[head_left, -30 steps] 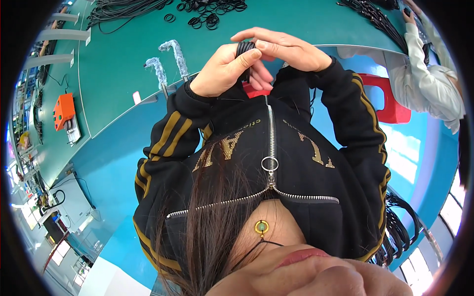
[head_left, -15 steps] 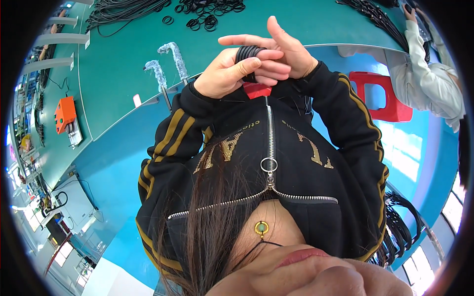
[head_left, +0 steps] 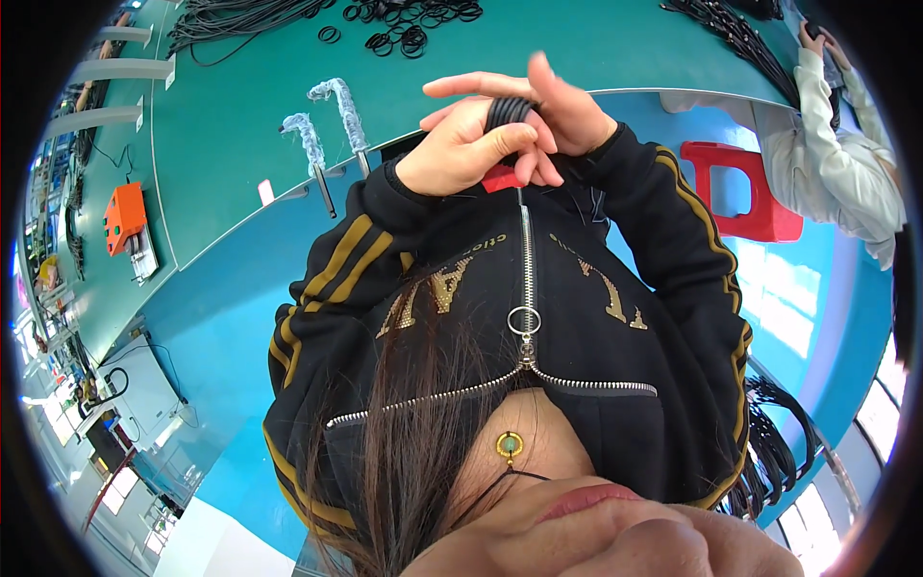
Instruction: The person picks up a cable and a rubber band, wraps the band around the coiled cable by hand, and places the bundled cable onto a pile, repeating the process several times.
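Head view.
Item: black coil point(head_left: 510, 112), upper centre of the frame, gripped by the left hand point(head_left: 452, 151); thumb below it, fingers partly hidden.
Right hand point(head_left: 577, 117): fingers extended, thumb raised, just beside; contact with the coil cannot be told.
Change: left hand and coil shifted slightly rightward in the last half-second; judged still in handling, unreleased.
Upper edge: loose black rings point(head_left: 423, 11) on green bench point(head_left: 231, 125).
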`<state>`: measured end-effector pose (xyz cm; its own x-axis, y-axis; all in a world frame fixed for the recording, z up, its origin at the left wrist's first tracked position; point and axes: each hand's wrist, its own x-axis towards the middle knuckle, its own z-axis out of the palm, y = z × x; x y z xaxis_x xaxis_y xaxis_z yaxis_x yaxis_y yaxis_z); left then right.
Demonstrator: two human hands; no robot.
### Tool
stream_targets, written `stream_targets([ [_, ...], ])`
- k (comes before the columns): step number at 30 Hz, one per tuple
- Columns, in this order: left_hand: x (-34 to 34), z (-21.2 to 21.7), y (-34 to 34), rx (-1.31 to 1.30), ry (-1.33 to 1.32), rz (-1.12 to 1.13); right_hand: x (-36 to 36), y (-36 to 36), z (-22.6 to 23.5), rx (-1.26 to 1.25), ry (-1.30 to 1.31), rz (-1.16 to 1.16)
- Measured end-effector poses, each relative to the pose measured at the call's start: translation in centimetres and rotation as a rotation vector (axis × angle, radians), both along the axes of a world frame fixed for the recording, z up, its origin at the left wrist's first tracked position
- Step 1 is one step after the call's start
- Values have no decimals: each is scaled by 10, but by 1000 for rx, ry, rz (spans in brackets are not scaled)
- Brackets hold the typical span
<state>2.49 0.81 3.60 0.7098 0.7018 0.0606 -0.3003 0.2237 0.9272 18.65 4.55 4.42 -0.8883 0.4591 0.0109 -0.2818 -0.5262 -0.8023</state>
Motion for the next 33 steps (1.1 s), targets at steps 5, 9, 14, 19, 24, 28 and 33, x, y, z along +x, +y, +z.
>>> stream_targets([
  [5, 3, 5, 0, 254, 154, 13, 1, 8, 0, 485, -113, 20],
  [9, 3, 2, -1, 239, 128, -13, 2, 11, -4, 449, -177, 128],
  [14, 2, -2, 1, 365, 135, 14, 7, 6, -5, 355, -294, 86],
  [19, -5, 2, 5, 197, 151, 61, 14, 8, 12, 1197, -512, -576],
  [24, -6, 2, 3, 176, 190, 168, 15, -11, 22, 1935, -750, -819],
  [28, -5, -2, 3, 156, 123, 136, 8, -15, 13, 1363, -568, -565],
  [33, -3, -3, 2, 218, 132, 93, 10, -14, 3, 537, -451, -282],
])
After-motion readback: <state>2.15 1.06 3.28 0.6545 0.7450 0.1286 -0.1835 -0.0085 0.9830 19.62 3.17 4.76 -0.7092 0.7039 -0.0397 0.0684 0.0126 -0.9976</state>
